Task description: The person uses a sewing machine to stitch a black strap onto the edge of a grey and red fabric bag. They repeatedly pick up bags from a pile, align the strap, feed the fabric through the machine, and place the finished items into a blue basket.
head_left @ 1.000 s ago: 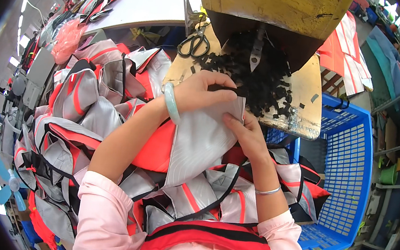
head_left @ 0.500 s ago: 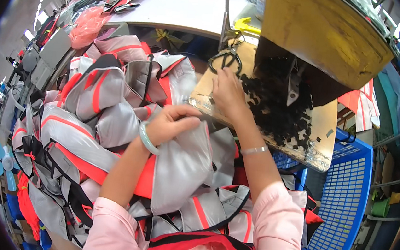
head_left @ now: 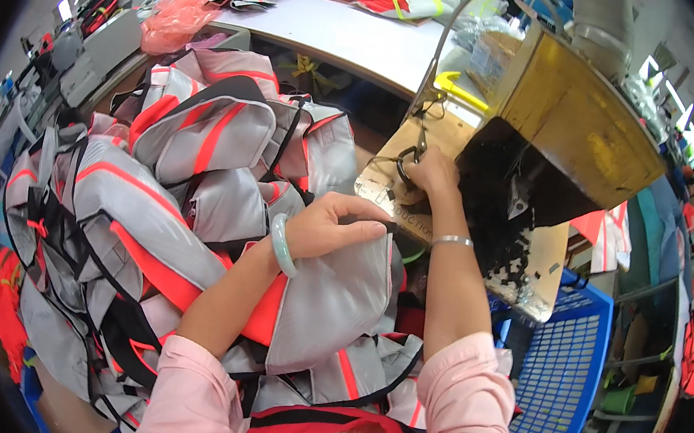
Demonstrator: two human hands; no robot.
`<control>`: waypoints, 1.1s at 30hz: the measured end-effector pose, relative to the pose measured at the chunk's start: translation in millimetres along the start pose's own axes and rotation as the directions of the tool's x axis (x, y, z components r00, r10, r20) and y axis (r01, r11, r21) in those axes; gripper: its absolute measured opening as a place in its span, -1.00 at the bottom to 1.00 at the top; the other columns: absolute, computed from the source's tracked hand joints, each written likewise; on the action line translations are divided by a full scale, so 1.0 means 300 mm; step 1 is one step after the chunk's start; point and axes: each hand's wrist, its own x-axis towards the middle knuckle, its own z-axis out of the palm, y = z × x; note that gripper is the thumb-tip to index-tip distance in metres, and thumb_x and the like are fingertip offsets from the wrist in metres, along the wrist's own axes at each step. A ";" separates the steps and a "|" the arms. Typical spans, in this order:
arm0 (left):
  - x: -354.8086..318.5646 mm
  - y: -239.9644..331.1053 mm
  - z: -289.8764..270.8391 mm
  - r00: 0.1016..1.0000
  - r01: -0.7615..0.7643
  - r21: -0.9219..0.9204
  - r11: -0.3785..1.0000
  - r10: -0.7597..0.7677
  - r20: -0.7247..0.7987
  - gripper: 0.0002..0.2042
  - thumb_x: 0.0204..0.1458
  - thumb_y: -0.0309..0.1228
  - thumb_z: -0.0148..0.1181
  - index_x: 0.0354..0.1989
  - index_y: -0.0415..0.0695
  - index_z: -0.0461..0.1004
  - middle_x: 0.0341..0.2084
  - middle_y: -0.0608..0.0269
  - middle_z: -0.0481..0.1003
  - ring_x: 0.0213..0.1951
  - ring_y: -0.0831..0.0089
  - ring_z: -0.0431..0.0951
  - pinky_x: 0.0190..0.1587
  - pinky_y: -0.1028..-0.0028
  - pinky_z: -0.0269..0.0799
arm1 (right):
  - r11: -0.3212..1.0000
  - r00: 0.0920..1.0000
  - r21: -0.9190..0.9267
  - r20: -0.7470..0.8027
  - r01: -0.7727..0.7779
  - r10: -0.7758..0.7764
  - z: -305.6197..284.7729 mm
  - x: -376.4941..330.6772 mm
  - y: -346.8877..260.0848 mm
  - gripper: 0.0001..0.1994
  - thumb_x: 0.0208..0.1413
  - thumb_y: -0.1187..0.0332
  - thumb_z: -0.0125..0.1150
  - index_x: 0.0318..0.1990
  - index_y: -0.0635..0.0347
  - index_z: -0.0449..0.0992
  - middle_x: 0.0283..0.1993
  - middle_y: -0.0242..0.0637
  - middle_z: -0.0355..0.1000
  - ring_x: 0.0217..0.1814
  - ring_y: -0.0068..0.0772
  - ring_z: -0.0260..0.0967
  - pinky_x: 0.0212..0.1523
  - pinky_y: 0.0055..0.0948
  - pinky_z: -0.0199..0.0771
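The left hand (head_left: 325, 227), wearing a pale green bangle (head_left: 282, 244), is lying with fingers pressed together on the top edge of a grey fabric piece (head_left: 331, 298), pinning it at the near edge of the metal plate (head_left: 543, 260). The right hand (head_left: 430, 174) is reaching to the plate's far left corner, its fingers curling around the black scissors (head_left: 409, 160) there. Black scraps (head_left: 501, 223) are covering the plate's middle under a yellow machine (head_left: 577, 130). Grey-and-orange vests (head_left: 159, 173) are piling up at the left, a blue basket (head_left: 565, 379) sitting at the right
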 end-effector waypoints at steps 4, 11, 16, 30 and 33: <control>-0.026 0.042 0.016 0.999 -0.020 -0.012 1.000 0.020 -0.046 -0.79 0.03 -0.40 0.22 -0.21 -0.26 0.54 -0.34 0.35 0.54 -0.26 0.68 0.45 -0.18 0.62 0.35 | 0.864 0.975 0.466 -0.192 0.190 -0.111 0.022 -0.149 0.058 -0.52 -0.09 0.08 0.21 -0.13 0.29 0.37 -0.13 0.02 0.45 -0.07 -0.07 0.43 -0.06 -0.24 0.37; -0.046 0.128 0.106 0.988 -0.026 0.055 0.998 0.034 -0.151 -0.83 0.01 -0.41 0.22 -0.32 -0.27 0.56 -0.43 0.38 0.53 -0.32 0.70 0.43 -0.22 0.62 0.34 | 0.413 0.996 0.910 0.060 -0.029 -0.063 0.169 -0.588 0.310 -0.44 -0.16 0.42 0.44 -0.02 0.28 0.24 -0.17 -0.33 0.33 -0.21 -0.60 0.31 -0.21 -0.64 0.34; 0.000 0.090 0.144 0.999 0.040 0.130 0.991 -0.036 -0.037 -0.83 0.00 -0.41 0.22 -0.30 -0.25 0.53 -0.38 0.39 0.52 -0.30 0.70 0.42 -0.19 0.62 0.33 | 0.165 0.987 0.986 -0.007 0.034 -0.162 0.093 -0.859 0.355 -0.48 -0.08 0.39 0.34 0.03 0.29 0.24 -0.23 -0.41 0.25 -0.27 -0.65 0.24 -0.20 -0.66 0.33; 0.059 0.052 0.237 0.993 0.118 0.269 0.956 -0.106 -0.060 -0.83 -0.07 -0.42 0.23 -0.33 -0.25 0.52 -0.44 0.43 0.49 -0.34 0.71 0.40 -0.25 0.63 0.33 | 0.594 0.955 0.767 -0.080 0.241 -0.285 0.063 -0.922 0.288 -0.22 -0.16 0.07 0.37 0.11 0.40 0.14 -0.03 0.02 0.25 -0.04 -0.07 0.30 0.02 -0.28 0.29; 0.067 0.030 0.239 0.995 0.095 0.299 0.950 -0.078 -0.068 -0.83 -0.09 -0.43 0.22 -0.35 -0.27 0.51 -0.45 0.42 0.49 -0.35 0.70 0.41 -0.24 0.62 0.33 | 0.673 0.978 0.726 0.007 0.139 -0.209 0.034 -0.902 0.275 -0.20 -0.17 0.05 0.36 0.11 0.44 0.14 -0.02 0.06 0.25 -0.01 -0.03 0.31 0.01 -0.24 0.30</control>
